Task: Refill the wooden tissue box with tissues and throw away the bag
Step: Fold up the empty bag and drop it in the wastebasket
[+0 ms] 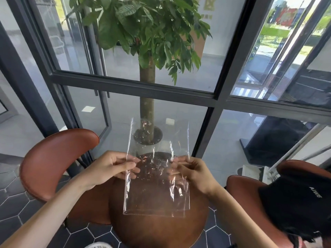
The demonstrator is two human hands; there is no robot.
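Observation:
A clear, crinkled plastic bag hangs flat and looks empty, held up over a small round brown table. My left hand pinches the bag's left edge about halfway up. My right hand pinches the right side at the same height. No wooden tissue box and no tissues are in view.
A brown leather chair stands left of the table and another to the right, where a person in a black cap sits. Beyond the table a potted tree stands against dark-framed glass walls. The floor has dark hexagonal tiles.

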